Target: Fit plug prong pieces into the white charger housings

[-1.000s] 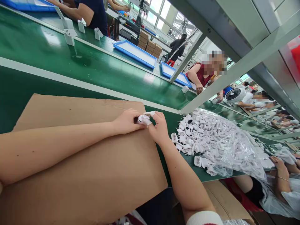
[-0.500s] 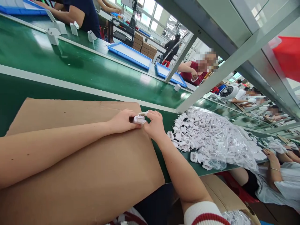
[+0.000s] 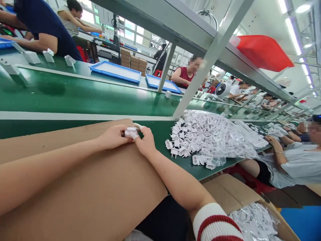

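Observation:
Both of my hands meet over the far edge of a brown cardboard sheet. My left hand and my right hand are closed together on one small white plastic plug part. White covers sit on some of my right fingertips. A heap of the same white plug parts lies to the right on clear plastic film, with a few loose ones near its left edge.
A green conveyor belt runs beyond the cardboard, with blue trays and white brackets on the far side. A metal post rises by the heap. Other people work opposite and at my right. An open carton stands below right.
The view has tilted up and swung right, so more of the shelf and the neighbouring person shows. My hands stay together on the white part.

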Motion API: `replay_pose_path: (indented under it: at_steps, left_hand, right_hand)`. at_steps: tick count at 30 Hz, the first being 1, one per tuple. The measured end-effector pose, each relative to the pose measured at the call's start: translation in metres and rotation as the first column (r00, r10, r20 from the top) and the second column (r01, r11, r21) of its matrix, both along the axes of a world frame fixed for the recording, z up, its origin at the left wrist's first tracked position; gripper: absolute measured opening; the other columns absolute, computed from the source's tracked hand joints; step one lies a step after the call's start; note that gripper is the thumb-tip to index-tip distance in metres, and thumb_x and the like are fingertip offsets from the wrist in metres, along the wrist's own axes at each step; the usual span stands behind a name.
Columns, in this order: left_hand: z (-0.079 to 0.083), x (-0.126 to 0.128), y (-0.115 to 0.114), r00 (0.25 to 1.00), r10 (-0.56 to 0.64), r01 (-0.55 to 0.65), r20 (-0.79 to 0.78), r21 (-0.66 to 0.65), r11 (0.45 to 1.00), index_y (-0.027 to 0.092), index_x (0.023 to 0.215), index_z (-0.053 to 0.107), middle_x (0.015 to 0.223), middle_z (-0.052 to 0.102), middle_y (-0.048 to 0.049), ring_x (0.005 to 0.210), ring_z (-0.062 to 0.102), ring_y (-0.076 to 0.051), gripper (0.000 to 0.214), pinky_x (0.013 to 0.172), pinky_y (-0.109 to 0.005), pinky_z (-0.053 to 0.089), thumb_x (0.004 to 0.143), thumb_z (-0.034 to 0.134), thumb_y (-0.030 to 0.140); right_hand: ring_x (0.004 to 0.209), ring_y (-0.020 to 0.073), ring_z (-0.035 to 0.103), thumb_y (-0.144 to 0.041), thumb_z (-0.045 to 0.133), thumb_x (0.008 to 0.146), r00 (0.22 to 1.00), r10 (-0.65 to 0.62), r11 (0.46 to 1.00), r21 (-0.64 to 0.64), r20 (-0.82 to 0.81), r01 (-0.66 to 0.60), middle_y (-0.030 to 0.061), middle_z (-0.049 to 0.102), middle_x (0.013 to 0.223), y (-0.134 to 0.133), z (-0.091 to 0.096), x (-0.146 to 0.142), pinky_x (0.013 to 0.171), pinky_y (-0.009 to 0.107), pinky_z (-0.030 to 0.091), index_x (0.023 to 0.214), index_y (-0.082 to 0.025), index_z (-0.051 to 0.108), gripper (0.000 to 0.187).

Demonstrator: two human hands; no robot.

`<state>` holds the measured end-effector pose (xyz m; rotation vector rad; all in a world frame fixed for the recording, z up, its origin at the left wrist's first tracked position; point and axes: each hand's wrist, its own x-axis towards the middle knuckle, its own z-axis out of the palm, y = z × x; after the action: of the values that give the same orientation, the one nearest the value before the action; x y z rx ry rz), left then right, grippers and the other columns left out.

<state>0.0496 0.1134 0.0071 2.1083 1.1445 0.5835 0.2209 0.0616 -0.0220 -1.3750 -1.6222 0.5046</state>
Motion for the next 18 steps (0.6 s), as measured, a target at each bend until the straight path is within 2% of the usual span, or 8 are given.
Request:
replay_pose_path:
  at_steps: [3, 7, 11, 15, 16, 18]
  left_hand:
    - [0.011, 0.0, 0.035, 0.984, 0.169, -0.169, -0.06, 0.001, 0.986, 0.02, 0.105, 0.074, 0.094, 0.076, -0.0013, 0.084, 0.066, -0.023, 0.047, 0.074, -0.029, 0.05, 0.071, 0.072, 0.054]
    - [0.024, -0.002, 0.097, 0.874, 0.463, -0.441, -0.147, 0.161, 0.883, 0.016, 0.113, 0.071, 0.102, 0.072, -0.0063, 0.087, 0.062, -0.024, 0.056, 0.082, -0.034, 0.049, 0.074, 0.072, 0.056]
    - [0.02, -0.006, 0.148, 0.805, 0.579, -0.537, -0.127, 0.259, 0.803, 0.012, 0.119, 0.066, 0.108, 0.067, -0.0093, 0.1, 0.057, -0.026, 0.057, 0.098, -0.046, 0.044, 0.083, 0.064, 0.056]
    - [-0.001, -0.008, 0.17, 0.793, 0.577, -0.538, -0.195, 0.221, 0.814, 0.008, 0.119, 0.063, 0.12, 0.064, -0.0126, 0.119, 0.05, -0.034, 0.062, 0.107, -0.059, 0.035, 0.078, 0.073, 0.054]
    - [-0.004, -0.007, 0.171, 0.783, 0.599, -0.564, -0.165, 0.218, 0.797, 0.006, 0.122, 0.06, 0.128, 0.06, -0.0146, 0.126, 0.045, -0.036, 0.071, 0.11, -0.061, 0.031, 0.074, 0.078, 0.055]
    - [-0.001, -0.001, 0.166, 0.745, 0.667, -0.647, -0.005, 0.235, 0.725, 0.004, 0.134, 0.051, 0.146, 0.046, -0.0185, 0.138, 0.031, -0.04, 0.091, 0.116, -0.064, 0.02, 0.068, 0.084, 0.056]
  right_hand:
    - [0.114, 0.0213, 0.058, -0.046, 0.064, 0.09, 0.991, -0.028, 0.999, -0.045, -0.133, 0.022, 0.0093, 0.058, 0.131, 0.007, -0.008, -0.002, 0.104, 0.036, 0.047, 0.142, -0.022, 0.05, 0.059]
    - [0.118, 0.0256, 0.056, -0.05, 0.069, 0.086, 1.0, -0.007, 0.994, -0.108, -0.005, 0.006, 0.0107, 0.058, 0.128, 0.013, -0.008, -0.001, 0.106, 0.042, 0.047, 0.138, -0.02, 0.052, 0.063]
    - [0.12, 0.0274, 0.054, -0.052, 0.067, 0.087, 0.996, 0.019, 0.991, -0.135, 0.092, -0.006, 0.0102, 0.059, 0.125, 0.014, -0.005, 0.001, 0.106, 0.045, 0.046, 0.138, -0.019, 0.052, 0.062]
    - [0.119, 0.0258, 0.055, -0.05, 0.065, 0.089, 0.993, 0.031, 0.988, -0.153, 0.11, -0.013, 0.0076, 0.059, 0.124, 0.015, -0.006, 0.002, 0.104, 0.044, 0.048, 0.14, -0.023, 0.051, 0.059]
    - [0.119, 0.0258, 0.055, -0.049, 0.066, 0.089, 0.993, 0.033, 0.988, -0.152, 0.116, -0.015, 0.0076, 0.059, 0.123, 0.015, -0.006, 0.003, 0.105, 0.044, 0.048, 0.139, -0.023, 0.052, 0.058]
    - [0.12, 0.026, 0.054, -0.048, 0.068, 0.088, 0.992, 0.039, 0.99, -0.138, 0.124, -0.022, 0.0084, 0.059, 0.123, 0.015, -0.007, 0.004, 0.106, 0.043, 0.047, 0.137, -0.022, 0.053, 0.058]
